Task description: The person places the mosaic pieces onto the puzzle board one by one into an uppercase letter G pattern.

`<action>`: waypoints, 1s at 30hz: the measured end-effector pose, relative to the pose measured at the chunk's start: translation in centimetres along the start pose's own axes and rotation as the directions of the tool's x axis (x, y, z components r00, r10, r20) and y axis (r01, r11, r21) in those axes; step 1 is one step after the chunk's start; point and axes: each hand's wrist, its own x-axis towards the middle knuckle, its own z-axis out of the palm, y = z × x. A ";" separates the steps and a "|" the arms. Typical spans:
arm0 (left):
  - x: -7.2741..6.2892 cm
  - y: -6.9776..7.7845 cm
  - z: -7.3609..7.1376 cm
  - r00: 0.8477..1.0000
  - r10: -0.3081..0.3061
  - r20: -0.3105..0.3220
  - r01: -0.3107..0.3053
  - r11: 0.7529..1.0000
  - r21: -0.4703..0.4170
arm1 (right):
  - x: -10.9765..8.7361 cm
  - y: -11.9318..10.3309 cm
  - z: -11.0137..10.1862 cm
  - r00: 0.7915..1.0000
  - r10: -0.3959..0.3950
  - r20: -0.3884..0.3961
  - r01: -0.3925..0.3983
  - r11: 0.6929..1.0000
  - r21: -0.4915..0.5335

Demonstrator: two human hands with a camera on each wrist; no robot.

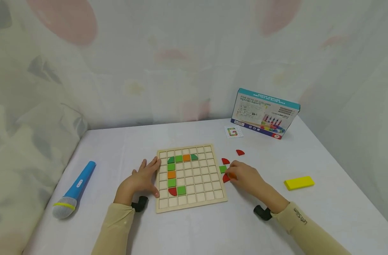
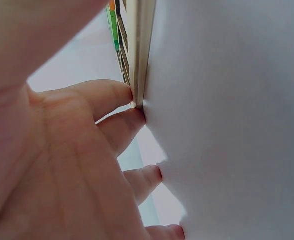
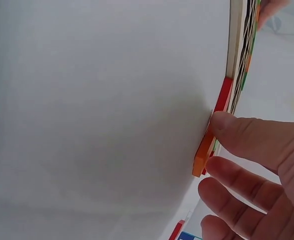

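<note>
A wooden grid board lies on the table, with green, orange and red tiles set in its squares. They run along an upper row, down the left side and into a low row. With fingers spread, my left hand touches the board's left edge; in the left wrist view two fingertips rest against that edge. Just beyond the right edge, my right hand pinches an orange square tile between thumb and index finger. Beside it lie a green square tile and red quarter-round tiles.
Another red quarter-round tile lies farther back. Behind it are a small pattern card and a printed box. A yellow block is at the right, a blue toy microphone at the left.
</note>
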 end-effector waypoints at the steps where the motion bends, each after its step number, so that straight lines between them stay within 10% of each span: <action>1: 0.0 0.0 0.0 1.000 0.000 0.003 0.000 1.000 -0.004 | 0.0 0.0 0.0 1.000 -0.001 -0.001 0.001 1.000 -0.002; 30: 0.2 -0.2 -0.1 1.000 0.020 -0.003 -0.020 1.000 0.017 | 0.5 -0.7 -0.4 0.999 -0.046 0.029 0.047 0.998 -0.039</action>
